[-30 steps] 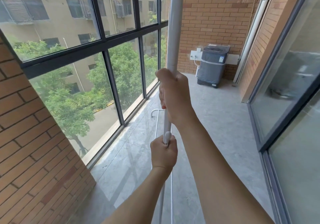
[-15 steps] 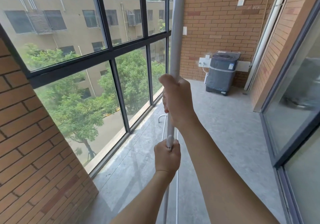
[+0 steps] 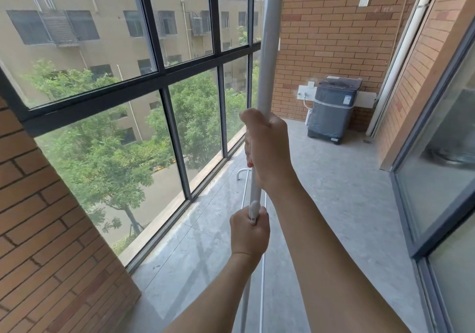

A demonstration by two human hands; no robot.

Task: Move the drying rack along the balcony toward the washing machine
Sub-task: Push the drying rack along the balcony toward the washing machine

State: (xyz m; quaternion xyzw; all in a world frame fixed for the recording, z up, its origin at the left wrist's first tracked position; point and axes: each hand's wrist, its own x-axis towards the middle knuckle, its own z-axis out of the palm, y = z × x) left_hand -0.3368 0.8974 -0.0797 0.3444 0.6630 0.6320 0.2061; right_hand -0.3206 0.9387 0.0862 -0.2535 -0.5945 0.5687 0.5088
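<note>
The drying rack point(image 3: 267, 50) is a white metal frame whose tall upright pole rises in front of me to the top of the view. My right hand point(image 3: 267, 147) is shut around the pole at mid height. My left hand point(image 3: 249, 232) grips it lower down, by a white joint piece. The rack's thin base rails point(image 3: 244, 176) show on the floor beyond and below my hands. The washing machine point(image 3: 331, 109), dark grey under a plastic cover, stands against the far brick wall.
Large dark-framed windows point(image 3: 164, 80) run along the left side. A brick pillar point(image 3: 38, 230) stands at near left. Sliding glass doors point(image 3: 442, 152) line the right. A grey stone floor point(image 3: 341, 204) stretches between me and the washing machine. A white pipe point(image 3: 401, 50) runs down the far right corner.
The view has moved forward and tilted up. The washing machine looks nearer and sits lower right. Both hands keep the same grip on the pole.
</note>
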